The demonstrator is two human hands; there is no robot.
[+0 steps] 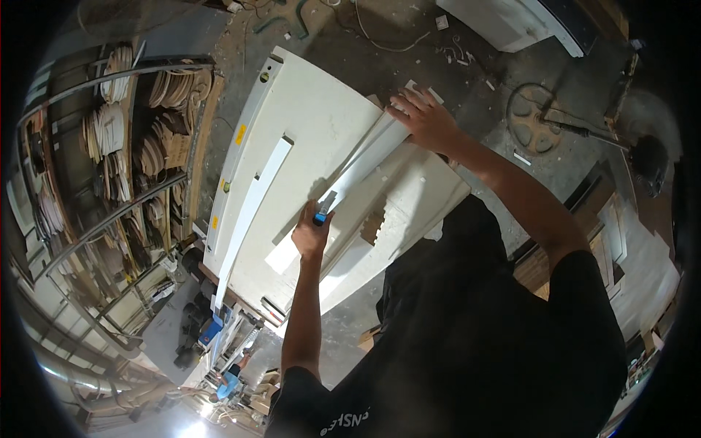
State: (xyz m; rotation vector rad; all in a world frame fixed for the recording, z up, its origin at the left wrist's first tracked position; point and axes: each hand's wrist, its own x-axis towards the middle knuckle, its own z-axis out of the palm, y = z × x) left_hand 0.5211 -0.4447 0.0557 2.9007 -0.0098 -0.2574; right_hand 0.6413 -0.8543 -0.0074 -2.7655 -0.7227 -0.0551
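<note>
A large off-white board point(321, 95) lies in front of me as a work surface. Across it runs a long white strip point(361, 164), slanting from near left to far right. My left hand point(312, 235) is closed around a small tool point(321, 217) with a blue body and a flat grey end, held right over the strip. Its exact kind is unclear. At the strip's far end my right hand point(422, 120) lies on top with fingers stretched out. To the left, a second white strip point(255, 197) with a small notch rests on the board.
Along the board's left edge lies a long spirit level point(239, 139). A jagged dark cutout point(373, 223) shows in the board's near right part. Shelves point(120, 190) stacked with curved panels stand left. A wheel-like base point(537, 120) stands right. Far back, a person in blue point(228, 383) appears.
</note>
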